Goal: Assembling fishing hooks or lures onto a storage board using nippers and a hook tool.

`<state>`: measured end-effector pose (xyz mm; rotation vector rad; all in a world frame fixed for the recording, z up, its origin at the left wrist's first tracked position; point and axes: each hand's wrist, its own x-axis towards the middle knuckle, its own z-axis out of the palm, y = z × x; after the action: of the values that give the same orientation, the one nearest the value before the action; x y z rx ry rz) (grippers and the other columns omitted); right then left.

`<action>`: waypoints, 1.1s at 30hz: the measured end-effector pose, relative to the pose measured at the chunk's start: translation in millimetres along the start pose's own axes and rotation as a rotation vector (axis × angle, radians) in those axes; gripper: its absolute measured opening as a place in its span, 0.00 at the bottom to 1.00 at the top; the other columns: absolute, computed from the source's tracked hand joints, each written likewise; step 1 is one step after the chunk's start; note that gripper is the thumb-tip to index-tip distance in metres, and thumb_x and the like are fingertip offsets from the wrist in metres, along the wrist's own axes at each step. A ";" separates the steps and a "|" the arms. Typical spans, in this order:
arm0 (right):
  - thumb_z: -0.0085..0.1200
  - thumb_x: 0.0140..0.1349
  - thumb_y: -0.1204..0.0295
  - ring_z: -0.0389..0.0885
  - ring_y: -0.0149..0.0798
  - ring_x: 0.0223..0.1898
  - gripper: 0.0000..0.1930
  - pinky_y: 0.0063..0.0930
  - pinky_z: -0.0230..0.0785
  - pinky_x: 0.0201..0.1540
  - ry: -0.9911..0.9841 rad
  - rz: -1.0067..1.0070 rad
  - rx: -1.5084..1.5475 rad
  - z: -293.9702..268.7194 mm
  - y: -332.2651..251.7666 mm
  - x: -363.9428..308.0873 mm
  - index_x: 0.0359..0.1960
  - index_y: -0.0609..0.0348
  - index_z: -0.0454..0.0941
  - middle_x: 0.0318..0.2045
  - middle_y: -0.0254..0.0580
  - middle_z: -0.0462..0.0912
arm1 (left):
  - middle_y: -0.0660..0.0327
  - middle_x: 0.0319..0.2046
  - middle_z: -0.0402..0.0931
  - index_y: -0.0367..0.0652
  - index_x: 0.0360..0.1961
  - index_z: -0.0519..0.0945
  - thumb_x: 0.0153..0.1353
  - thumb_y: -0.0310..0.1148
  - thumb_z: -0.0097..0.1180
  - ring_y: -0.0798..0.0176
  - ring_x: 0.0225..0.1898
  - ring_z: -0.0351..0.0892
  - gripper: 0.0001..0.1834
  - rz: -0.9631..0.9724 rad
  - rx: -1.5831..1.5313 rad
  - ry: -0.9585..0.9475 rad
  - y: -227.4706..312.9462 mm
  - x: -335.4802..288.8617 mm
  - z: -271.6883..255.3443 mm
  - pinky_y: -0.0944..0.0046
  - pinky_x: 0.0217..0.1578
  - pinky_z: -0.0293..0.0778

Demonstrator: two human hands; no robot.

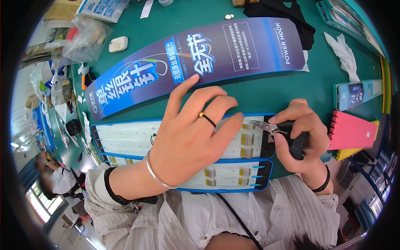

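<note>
My left hand (189, 131), with a dark ring and a silver bangle, reaches over a long blue hinged case (121, 135). Its fingers are bent but apart, the index fingertip at the edge of a long purple-blue printed card (266, 50). White ruled boards line the case, holding several small bundles of yellowish hook-like pieces (247, 139). In my right hand (306, 129) is a pair of small pliers (266, 126) with black handles. Their metal jaws point left over the case's right end, beside the topmost bundle. Whatever lies beneath my left palm is hidden.
Behind the card are a white rounded box (118, 44) and a dark cloth (306, 25). At the right stand a teal box (357, 95) and pink cards (352, 131). Plastic bags (79, 39) clutter the far left; another person (62, 179) sits beyond.
</note>
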<state>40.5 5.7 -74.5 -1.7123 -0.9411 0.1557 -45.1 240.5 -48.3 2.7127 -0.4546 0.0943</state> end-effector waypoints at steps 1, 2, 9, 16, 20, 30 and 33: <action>0.61 0.48 0.85 0.75 0.35 0.27 0.15 0.34 0.65 0.41 0.001 0.005 0.035 -1.7 -1.0 0.6 0.30 0.56 0.67 0.35 0.53 0.86 | 0.66 0.47 0.77 0.50 0.40 0.84 0.44 0.29 0.70 0.57 0.53 0.75 0.18 0.009 -0.007 0.020 0.2 1.7 1.1 0.41 0.62 0.66; 0.61 0.48 0.84 0.74 0.34 0.27 0.15 0.34 0.64 0.40 0.002 0.010 0.070 -2.8 -1.3 0.6 0.31 0.56 0.67 0.35 0.54 0.86 | 0.66 0.46 0.77 0.50 0.38 0.83 0.44 0.30 0.70 0.57 0.53 0.76 0.16 0.018 -0.014 0.040 0.6 2.9 1.8 0.41 0.62 0.66; 0.60 0.52 0.82 0.72 0.33 0.28 0.14 0.32 0.64 0.39 0.073 0.061 0.267 -4.4 3.5 -5.1 0.33 0.55 0.66 0.36 0.55 0.86 | 0.68 0.44 0.77 0.50 0.32 0.82 0.44 0.32 0.70 0.58 0.52 0.76 0.12 0.021 -0.027 0.036 0.6 8.4 7.1 0.43 0.62 0.67; 0.63 0.49 0.84 0.75 0.36 0.30 0.15 0.33 0.66 0.38 -0.018 0.054 0.069 -1.6 0.5 -0.4 0.30 0.57 0.68 0.35 0.54 0.85 | 0.67 0.44 0.77 0.49 0.31 0.81 0.44 0.31 0.70 0.58 0.53 0.76 0.12 0.033 -0.021 0.035 -0.5 11.0 9.3 0.43 0.61 0.67; 0.63 0.50 0.84 0.75 0.36 0.30 0.15 0.31 0.66 0.37 0.020 0.069 0.118 -1.5 0.7 -1.2 0.30 0.57 0.67 0.35 0.54 0.85 | 0.67 0.43 0.77 0.48 0.30 0.80 0.44 0.29 0.70 0.57 0.53 0.75 0.12 0.028 -0.030 0.042 0.1 12.4 10.6 0.44 0.60 0.68; 0.61 0.51 0.83 0.73 0.34 0.30 0.15 0.29 0.66 0.36 0.044 0.073 0.189 -4.7 2.8 -2.5 0.32 0.57 0.66 0.36 0.56 0.85 | 0.66 0.43 0.76 0.48 0.30 0.79 0.43 0.28 0.70 0.57 0.54 0.75 0.13 0.030 -0.040 0.046 0.5 13.7 14.0 0.45 0.58 0.70; 0.61 0.51 0.84 0.73 0.33 0.30 0.15 0.28 0.66 0.36 0.043 0.080 0.177 -4.8 2.4 -2.4 0.32 0.57 0.66 0.36 0.55 0.85 | 0.66 0.43 0.76 0.48 0.29 0.79 0.44 0.28 0.69 0.59 0.54 0.75 0.11 0.023 0.009 0.054 2.6 14.3 16.6 0.47 0.59 0.70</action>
<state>42.8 0.4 -75.6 -1.5836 -0.8032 0.2465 -32.5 227.6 -60.9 2.7068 -0.4710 0.1757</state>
